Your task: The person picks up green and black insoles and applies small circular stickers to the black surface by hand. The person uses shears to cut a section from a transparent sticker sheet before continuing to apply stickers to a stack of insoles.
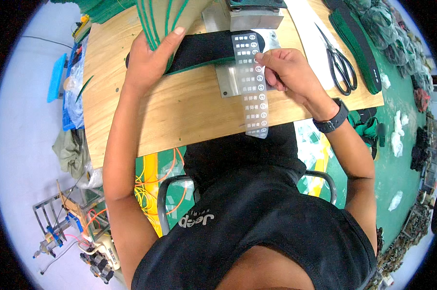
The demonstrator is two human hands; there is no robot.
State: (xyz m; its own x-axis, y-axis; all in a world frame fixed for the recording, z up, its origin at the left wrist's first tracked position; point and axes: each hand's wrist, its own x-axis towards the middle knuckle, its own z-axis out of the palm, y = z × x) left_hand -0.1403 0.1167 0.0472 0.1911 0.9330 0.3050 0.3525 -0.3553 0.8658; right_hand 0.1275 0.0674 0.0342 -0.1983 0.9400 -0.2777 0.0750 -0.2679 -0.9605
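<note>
My left hand (148, 60) is closed on a fanned stack of beige insoles with green edges (167, 17), its thumb lying along the side. Below that stack, a black insole (199, 48) with a green edge lies flat, reaching toward a metal plate (229, 83). Between thumb and fingers, my right hand (293, 72) pinches the edge of a clear strip of printed labels (252, 104). The strip's upper end covers part of the black insole, and its lower end hangs past the table's near edge. A metal press head (256, 20) stands just beyond the strip.
Black-handled scissors (342, 70) rest on a white sheet (310, 34) at the right of the wooden table (180, 113). A stack of black and green insoles (356, 53) lies along the right edge. Blue crates (72, 87) stand at the left; bagged goods (397, 34) lie far right.
</note>
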